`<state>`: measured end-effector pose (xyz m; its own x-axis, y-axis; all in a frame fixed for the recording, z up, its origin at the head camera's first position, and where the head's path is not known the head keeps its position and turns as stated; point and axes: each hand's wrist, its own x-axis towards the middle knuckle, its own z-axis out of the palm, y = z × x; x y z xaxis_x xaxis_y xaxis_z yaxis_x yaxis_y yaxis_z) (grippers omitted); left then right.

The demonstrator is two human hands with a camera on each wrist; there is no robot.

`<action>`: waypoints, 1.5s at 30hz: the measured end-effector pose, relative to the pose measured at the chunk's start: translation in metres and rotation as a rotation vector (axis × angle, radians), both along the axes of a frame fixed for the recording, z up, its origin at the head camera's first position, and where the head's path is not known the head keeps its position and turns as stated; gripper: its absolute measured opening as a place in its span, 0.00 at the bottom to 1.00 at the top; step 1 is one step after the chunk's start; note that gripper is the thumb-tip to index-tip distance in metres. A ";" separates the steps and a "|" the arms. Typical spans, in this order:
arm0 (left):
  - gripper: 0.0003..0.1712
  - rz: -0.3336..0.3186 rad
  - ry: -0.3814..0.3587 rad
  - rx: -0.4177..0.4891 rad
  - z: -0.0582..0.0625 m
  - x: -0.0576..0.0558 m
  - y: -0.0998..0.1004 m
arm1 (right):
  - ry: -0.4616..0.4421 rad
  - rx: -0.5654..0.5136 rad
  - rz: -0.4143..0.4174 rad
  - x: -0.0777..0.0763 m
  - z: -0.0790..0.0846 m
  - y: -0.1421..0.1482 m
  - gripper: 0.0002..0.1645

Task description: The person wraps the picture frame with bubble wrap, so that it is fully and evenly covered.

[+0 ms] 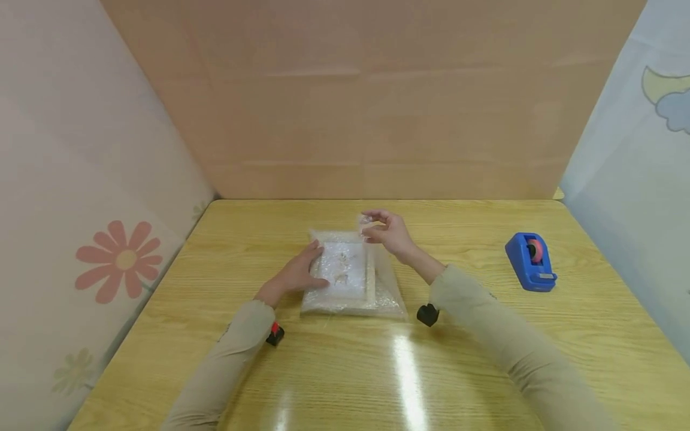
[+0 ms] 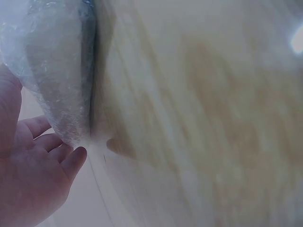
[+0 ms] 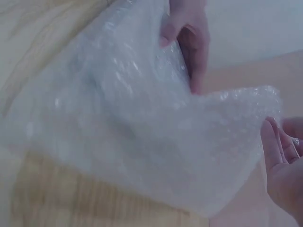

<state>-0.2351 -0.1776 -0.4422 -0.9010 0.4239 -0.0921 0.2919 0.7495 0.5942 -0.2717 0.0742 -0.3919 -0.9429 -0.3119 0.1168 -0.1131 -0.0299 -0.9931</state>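
A flat picture frame [image 1: 342,275] with a pale border and a small brown motif lies on a sheet of bubble wrap [image 1: 390,302], partly covered by it. Along its left side my left hand [image 1: 293,274] rests with thumb and fingers spread, steadying the wrap against the frame. In the left wrist view, the fingers of the left hand [image 2: 42,161] reach along the wrap's edge. Over the frame's far right corner, my right hand [image 1: 389,233] pinches a raised corner of the wrap, which the right wrist view shows stretched towards the right hand [image 3: 284,161].
A blue tape dispenser [image 1: 530,263] with a pink roll stands on the right of the wooden table [image 1: 345,371]. A brown panel [image 1: 345,108] rises behind the table. Printed light walls flank both sides, one with a red flower [image 1: 125,260].
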 end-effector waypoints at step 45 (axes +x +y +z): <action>0.44 -0.069 0.002 -0.046 0.009 0.002 0.004 | 0.237 0.689 0.173 0.003 -0.041 -0.049 0.18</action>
<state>-0.2335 -0.1735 -0.4330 -0.8698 0.4807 -0.1112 0.3453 0.7542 0.5586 -0.2685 0.0256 -0.4333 -0.8479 -0.5290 0.0352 -0.3762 0.5536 -0.7430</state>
